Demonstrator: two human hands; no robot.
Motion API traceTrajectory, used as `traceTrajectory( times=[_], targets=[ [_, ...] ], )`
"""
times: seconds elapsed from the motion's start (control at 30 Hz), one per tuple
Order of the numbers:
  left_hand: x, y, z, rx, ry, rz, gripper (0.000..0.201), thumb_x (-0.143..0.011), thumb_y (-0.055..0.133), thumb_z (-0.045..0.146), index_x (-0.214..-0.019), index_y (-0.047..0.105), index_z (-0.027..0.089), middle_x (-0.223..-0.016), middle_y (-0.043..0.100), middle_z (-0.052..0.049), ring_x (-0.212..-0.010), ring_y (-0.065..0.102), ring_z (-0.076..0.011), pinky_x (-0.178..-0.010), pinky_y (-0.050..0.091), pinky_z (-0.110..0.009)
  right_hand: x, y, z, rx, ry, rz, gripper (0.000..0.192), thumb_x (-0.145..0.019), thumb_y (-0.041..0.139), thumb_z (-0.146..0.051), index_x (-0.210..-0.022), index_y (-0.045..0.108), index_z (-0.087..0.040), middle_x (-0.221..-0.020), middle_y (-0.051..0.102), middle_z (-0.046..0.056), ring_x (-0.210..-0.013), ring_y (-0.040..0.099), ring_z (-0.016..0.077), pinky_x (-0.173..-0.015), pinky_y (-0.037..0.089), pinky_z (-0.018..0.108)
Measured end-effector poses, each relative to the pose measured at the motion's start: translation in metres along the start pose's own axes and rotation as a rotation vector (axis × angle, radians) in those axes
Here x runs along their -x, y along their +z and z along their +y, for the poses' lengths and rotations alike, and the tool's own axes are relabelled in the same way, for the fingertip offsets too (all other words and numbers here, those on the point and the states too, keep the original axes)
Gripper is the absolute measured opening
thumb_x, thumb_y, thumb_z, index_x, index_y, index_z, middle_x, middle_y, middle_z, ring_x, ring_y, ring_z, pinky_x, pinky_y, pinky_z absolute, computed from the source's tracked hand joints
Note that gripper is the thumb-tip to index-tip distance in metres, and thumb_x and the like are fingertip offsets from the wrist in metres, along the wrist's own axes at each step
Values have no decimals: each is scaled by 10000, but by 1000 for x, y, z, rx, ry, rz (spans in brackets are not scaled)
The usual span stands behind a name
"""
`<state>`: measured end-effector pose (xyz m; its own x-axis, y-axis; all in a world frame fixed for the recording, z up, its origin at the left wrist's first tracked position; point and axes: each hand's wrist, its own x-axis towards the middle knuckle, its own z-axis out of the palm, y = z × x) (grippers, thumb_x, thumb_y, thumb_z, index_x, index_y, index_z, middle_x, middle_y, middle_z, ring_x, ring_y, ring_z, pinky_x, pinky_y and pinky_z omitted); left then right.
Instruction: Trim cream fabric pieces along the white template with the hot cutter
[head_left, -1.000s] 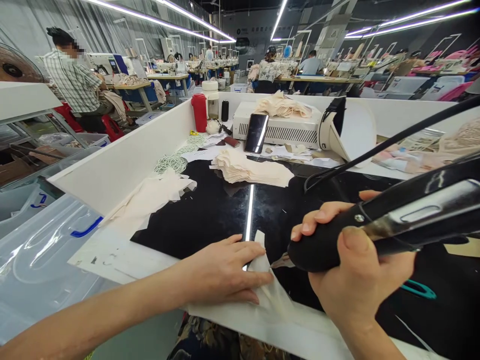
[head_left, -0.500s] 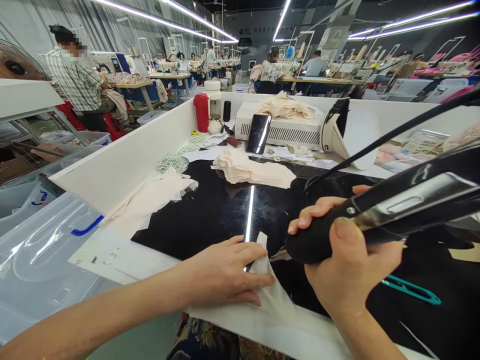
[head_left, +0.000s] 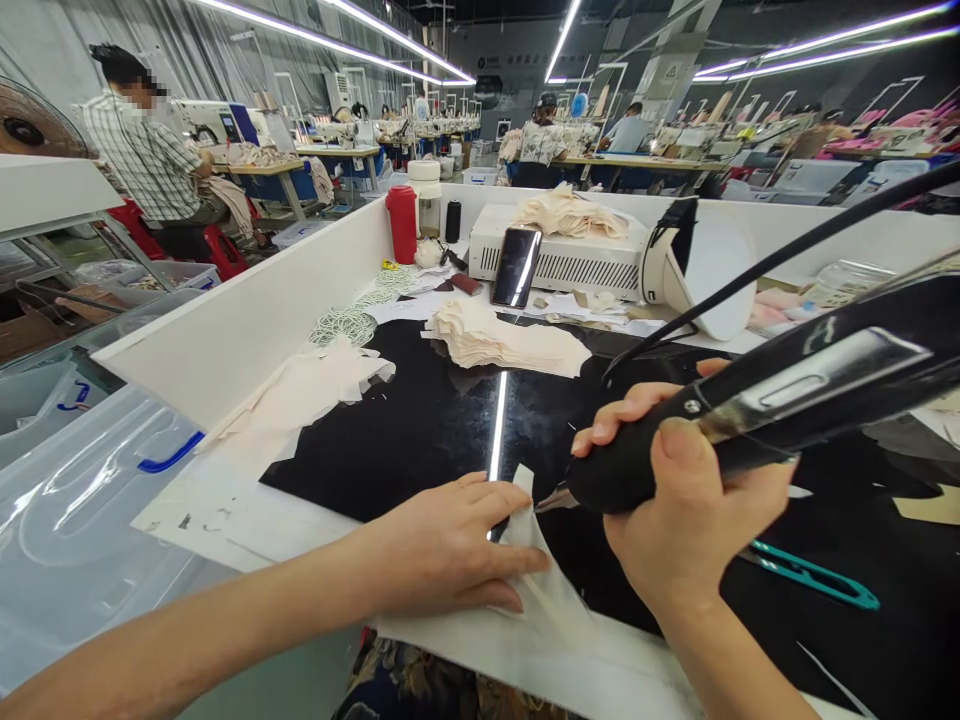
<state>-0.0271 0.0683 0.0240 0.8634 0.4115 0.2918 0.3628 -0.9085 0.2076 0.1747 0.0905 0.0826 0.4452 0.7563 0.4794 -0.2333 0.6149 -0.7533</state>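
Observation:
My left hand [head_left: 457, 545] lies flat with fingers stretched out, pressing a pale cream piece of fabric [head_left: 551, 600] onto the table's near edge. A narrow end of the fabric sticks up past the fingertips. My right hand [head_left: 694, 490] is wrapped round a black corded hand tool [head_left: 810, 385] with a chrome plate and a thick rounded nose. Its thin metal tip [head_left: 556, 499] points left and meets or nearly meets the fabric's edge beside my left fingertips. Teal thread snips [head_left: 817, 575] lie on the black surface, right of my right hand.
Stacked cream fabric pieces [head_left: 510, 340] lie ahead, with more at left [head_left: 300, 390]. Behind stand a phone [head_left: 517, 265], a white vented box [head_left: 592, 262], a white cone [head_left: 720, 265] and a red flask [head_left: 402, 225]. A black cord [head_left: 780, 275] crosses at right. Co-workers sit farther off.
The tool and my right hand have shifted slightly left, with the tip still beside the fabric. My left hand stays in place.

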Motion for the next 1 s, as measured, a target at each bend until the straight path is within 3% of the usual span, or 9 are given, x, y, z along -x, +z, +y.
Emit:
traceTrajectory(
  times=[0.17,0.3,0.43,0.57,0.73,0.87,1.0],
  targets=[
    [1,-2,0,2,-1,-5,421,-1170,684,532,-1481,775,264,-1503,673,-210,-1349,714,-334,-1238,578,-516,2,-1,6,26,-5,-46,424,-894,944,-322,-1163,615,-318,-841,757,-98,-558,673,164,-545,601,348],
    [4,-2,-1,-7,-19,5,405,-1151,739,482,-1487,776,258,-1559,675,-215,-1388,719,-356,-1252,584,-553,1,-1,8,43,-39,-86,449,-914,953,-442,-1141,584,-323,-865,750,-97,-560,680,163,-550,594,343],
    [11,-5,-8,-49,-28,11,368,-1180,701,423,-1476,768,213,-1564,693,-221,-1416,719,-349,-1218,622,-490,-7,-8,5,115,-71,-87,503,-906,980,-519,-1153,583,-333,-894,748,-85,-594,686,174,-592,622,366],
    [16,-14,-13,-99,-84,50,285,-1221,614,336,-1423,753,190,-1545,715,-188,-1454,709,-319,-1230,629,-481,-19,-26,1,205,-87,-104,535,-887,990,-571,-1172,601,-339,-964,735,-52,-734,702,210,-706,660,405],
    [2,-17,-4,-54,-109,128,251,-1248,542,263,-1305,765,164,-1314,800,-119,-1263,779,-230,-1140,669,-371,-33,-50,1,395,-65,-138,592,-852,1001,-586,-1175,575,-333,-1119,777,0,-959,764,272,-939,672,505],
    [-14,-6,2,-11,-143,44,146,-1205,650,259,-1220,770,177,-1249,799,-90,-1184,786,-230,-1086,676,-381,-37,-69,4,519,-36,-168,730,-794,1006,-645,-1320,604,-336,-1223,825,60,-1071,806,356,-989,670,619],
    [-19,-1,-1,16,-206,-10,90,-1168,717,242,-1093,719,192,-1227,771,-74,-1156,774,-231,-1050,658,-369,-35,-105,5,691,-27,-314,624,-868,931,-699,-1309,728,-308,-1141,840,47,-1023,808,335,-982,692,603]
  ],
)
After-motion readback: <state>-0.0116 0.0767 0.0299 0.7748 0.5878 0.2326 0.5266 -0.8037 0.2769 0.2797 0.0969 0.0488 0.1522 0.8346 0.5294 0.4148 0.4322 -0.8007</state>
